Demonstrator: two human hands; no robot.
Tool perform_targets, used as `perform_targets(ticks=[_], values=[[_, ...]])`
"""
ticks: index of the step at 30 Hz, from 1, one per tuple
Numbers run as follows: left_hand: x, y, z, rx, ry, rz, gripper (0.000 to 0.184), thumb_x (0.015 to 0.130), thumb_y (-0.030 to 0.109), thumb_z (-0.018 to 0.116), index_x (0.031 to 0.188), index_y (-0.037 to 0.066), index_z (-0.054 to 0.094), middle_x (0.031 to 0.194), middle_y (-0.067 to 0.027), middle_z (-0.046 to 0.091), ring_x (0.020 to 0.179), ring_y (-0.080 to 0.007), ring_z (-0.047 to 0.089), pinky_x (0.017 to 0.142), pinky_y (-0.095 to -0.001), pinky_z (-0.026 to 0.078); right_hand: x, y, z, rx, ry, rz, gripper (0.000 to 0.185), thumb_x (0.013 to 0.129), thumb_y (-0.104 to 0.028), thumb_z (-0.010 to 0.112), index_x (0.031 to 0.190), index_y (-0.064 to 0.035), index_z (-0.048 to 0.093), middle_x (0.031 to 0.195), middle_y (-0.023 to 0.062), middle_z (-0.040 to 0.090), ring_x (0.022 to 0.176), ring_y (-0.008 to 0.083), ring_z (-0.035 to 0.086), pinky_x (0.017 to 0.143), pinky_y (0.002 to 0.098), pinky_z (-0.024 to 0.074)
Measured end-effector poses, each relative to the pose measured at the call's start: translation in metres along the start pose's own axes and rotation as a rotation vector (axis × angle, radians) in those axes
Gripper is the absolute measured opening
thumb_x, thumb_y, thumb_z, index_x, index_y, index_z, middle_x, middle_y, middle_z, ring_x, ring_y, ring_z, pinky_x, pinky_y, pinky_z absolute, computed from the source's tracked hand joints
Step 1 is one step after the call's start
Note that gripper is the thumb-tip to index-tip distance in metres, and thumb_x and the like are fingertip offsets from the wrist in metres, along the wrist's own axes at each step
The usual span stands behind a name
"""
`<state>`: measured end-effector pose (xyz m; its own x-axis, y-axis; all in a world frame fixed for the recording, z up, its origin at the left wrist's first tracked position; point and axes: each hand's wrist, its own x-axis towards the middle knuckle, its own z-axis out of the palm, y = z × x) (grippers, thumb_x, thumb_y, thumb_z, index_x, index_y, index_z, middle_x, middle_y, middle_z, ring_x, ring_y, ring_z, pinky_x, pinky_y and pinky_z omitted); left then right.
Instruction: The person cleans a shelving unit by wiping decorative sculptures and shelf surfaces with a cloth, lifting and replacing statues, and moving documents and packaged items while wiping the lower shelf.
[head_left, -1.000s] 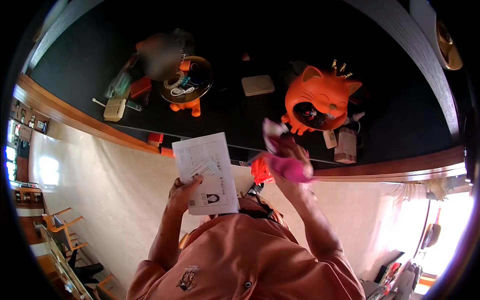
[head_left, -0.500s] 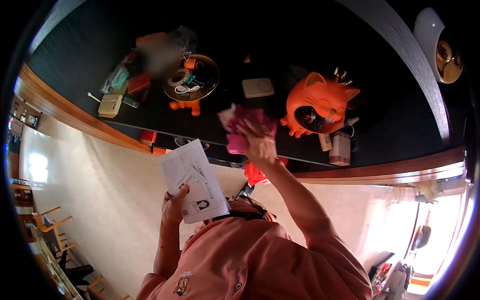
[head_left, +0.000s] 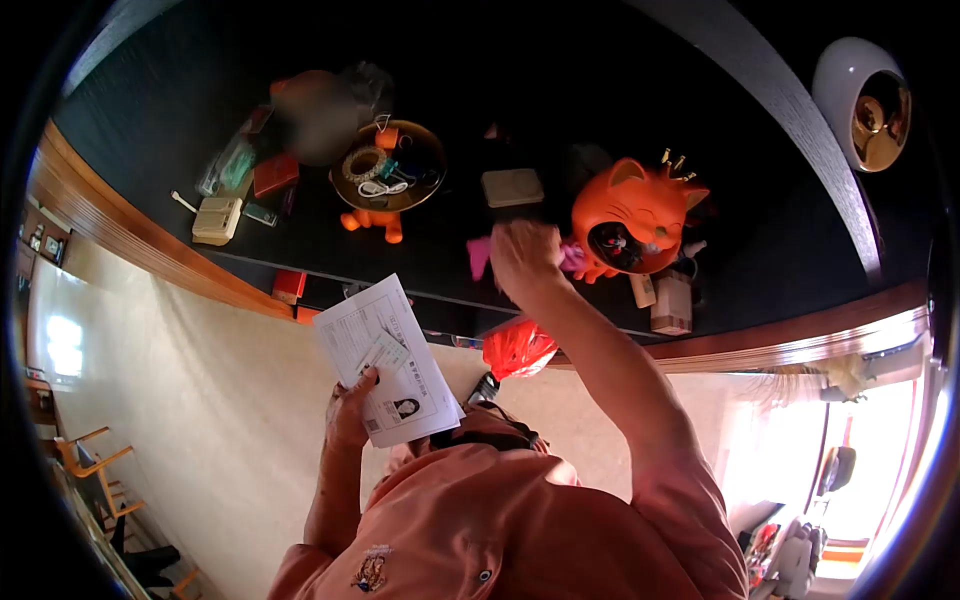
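Observation:
My left hand (head_left: 352, 405) grips a sheaf of printed papers (head_left: 385, 350), the thumb pressing a small slip (head_left: 385, 352) onto the top sheet, which carries a portrait photo. Over the dark shelf, my right hand (head_left: 527, 262) is closed on a pink cloth (head_left: 480, 258); its ends stick out on both sides of the fist. Just right of that hand sits an orange cat-shaped bowl (head_left: 640, 215) with small things in its mouth. A pale flat box (head_left: 512, 187) lies behind the hand.
A round gold tray (head_left: 425, 185) on orange legs holds a cable and bracelet. Left are a red box (head_left: 276, 175) and cream power adapter (head_left: 217, 220). A small carton (head_left: 673, 304) stands by the shelf edge. A red plastic bag (head_left: 518, 348) hangs below; a white-gold ornament (head_left: 862, 105) stands right.
My right hand has moved slightly right and back and closed from a flat spread into a fist, bunching the pink cloth. My left hand and the papers stay nearly in place.

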<state>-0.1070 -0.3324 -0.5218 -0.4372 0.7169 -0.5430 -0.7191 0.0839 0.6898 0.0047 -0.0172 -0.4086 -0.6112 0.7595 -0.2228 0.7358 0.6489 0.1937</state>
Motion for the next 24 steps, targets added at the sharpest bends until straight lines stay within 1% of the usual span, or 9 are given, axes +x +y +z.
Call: perform_targets(ticks=[1, 3, 7, 8, 13, 15, 18, 21, 24], values=[[-0.003, 0.002, 0.003, 0.008, 0.000, 0.002, 0.046, 0.092, 0.023, 0.072, 0.129, -0.001, 0.061, 0.110, -0.0116, 0.071, 0.090, -0.0223, 0.071, 0.075, -0.0340, 0.058, 0.024, 0.000, 0.009, -0.014, 0.121, 0.055, 0.033, 0.093, -0.018, 0.061, 0.124, -0.0084, 0.065, 0.114, 0.0181, 0.070, 0.101, 0.0330, 0.072, 0.077, 0.0442, 0.0595], [-0.006, 0.000, 0.006, -0.002, -0.004, 0.010, 0.046, 0.092, 0.023, 0.071, 0.129, -0.001, 0.061, 0.110, -0.0116, 0.071, 0.090, -0.0223, 0.071, 0.075, -0.0339, 0.058, 0.053, -0.005, 0.001, -0.052, 0.090, 0.156, 0.033, 0.096, -0.018, 0.058, 0.127, -0.0078, 0.064, 0.118, 0.0179, 0.070, 0.108, 0.0312, 0.071, 0.083, 0.0452, 0.0597], [-0.010, -0.007, -0.003, -0.033, -0.016, 0.025, 0.046, 0.092, 0.023, 0.071, 0.130, -0.001, 0.061, 0.110, -0.0122, 0.072, 0.091, -0.0224, 0.071, 0.074, -0.0341, 0.059, 0.107, 0.009, 0.033, -0.090, 0.527, 0.093, 0.038, 0.095, -0.017, 0.059, 0.131, -0.0053, 0.062, 0.115, 0.0183, 0.072, 0.107, 0.0321, 0.071, 0.083, 0.0457, 0.0598], [-0.011, -0.010, -0.006, -0.037, -0.015, 0.026, 0.046, 0.092, 0.023, 0.071, 0.130, -0.001, 0.061, 0.110, -0.0124, 0.072, 0.091, -0.0225, 0.071, 0.074, -0.0342, 0.059, 0.110, 0.016, 0.032, -0.015, 0.538, 0.028, 0.037, 0.093, -0.017, 0.061, 0.128, -0.0047, 0.064, 0.114, 0.0187, 0.072, 0.107, 0.0330, 0.071, 0.083, 0.0455, 0.0599], [-0.020, -0.015, -0.017, -0.073, 0.046, -0.004, 0.044, 0.093, 0.022, 0.070, 0.129, -0.002, 0.061, 0.110, -0.0130, 0.072, 0.090, -0.0231, 0.071, 0.074, -0.0350, 0.059, 0.127, 0.030, 0.014, -0.016, 0.049, -0.076, 0.030, 0.081, -0.017, 0.075, 0.107, -0.0038, 0.074, 0.111, 0.0211, 0.073, 0.104, 0.0358, 0.071, 0.086, 0.0444, 0.0594], [-0.022, -0.018, -0.022, -0.098, 0.051, -0.004, 0.044, 0.093, 0.022, 0.069, 0.128, -0.002, 0.061, 0.109, -0.0131, 0.072, 0.089, -0.0234, 0.072, 0.074, -0.0353, 0.060, 0.118, 0.028, 0.015, -0.060, 0.116, -0.125, 0.028, 0.074, -0.017, 0.081, 0.098, -0.0032, 0.077, 0.110, 0.0211, 0.073, 0.104, 0.0357, 0.071, 0.087, 0.0443, 0.0591], [-0.018, -0.024, -0.030, -0.106, 0.052, -0.013, 0.043, 0.093, 0.022, 0.069, 0.128, -0.002, 0.061, 0.109, -0.0132, 0.072, 0.089, -0.0239, 0.072, 0.073, -0.0358, 0.060, 0.100, 0.027, 0.005, -0.087, 0.114, -0.173, 0.032, 0.074, -0.020, 0.082, 0.100, -0.0021, 0.075, 0.108, 0.0202, 0.073, 0.103, 0.0350, 0.071, 0.087, 0.0440, 0.0588], [-0.017, -0.022, -0.031, -0.100, 0.038, -0.022, 0.043, 0.093, 0.023, 0.069, 0.128, -0.002, 0.061, 0.109, -0.0134, 0.072, 0.089, -0.0243, 0.072, 0.074, -0.0361, 0.060, 0.076, 0.021, 0.000, -0.097, 0.170, -0.131, 0.038, 0.082, -0.023, 0.075, 0.112, -0.0026, 0.069, 0.113, 0.0184, 0.072, 0.100, 0.0335, 0.072, 0.081, 0.0418, 0.0603], [-0.014, -0.019, -0.029, -0.106, 0.034, -0.035, 0.044, 0.093, 0.023, 0.069, 0.129, -0.001, 0.060, 0.110, -0.0132, 0.072, 0.090, -0.0245, 0.072, 0.075, -0.0363, 0.060, 0.032, 0.010, 0.009, 0.066, 0.439, -0.153, 0.056, 0.074, -0.027, 0.082, 0.120, -0.0033, 0.059, 0.120, 0.0181, 0.065, 0.097, 0.0344, 0.071, 0.076, 0.0412, 0.0606]])
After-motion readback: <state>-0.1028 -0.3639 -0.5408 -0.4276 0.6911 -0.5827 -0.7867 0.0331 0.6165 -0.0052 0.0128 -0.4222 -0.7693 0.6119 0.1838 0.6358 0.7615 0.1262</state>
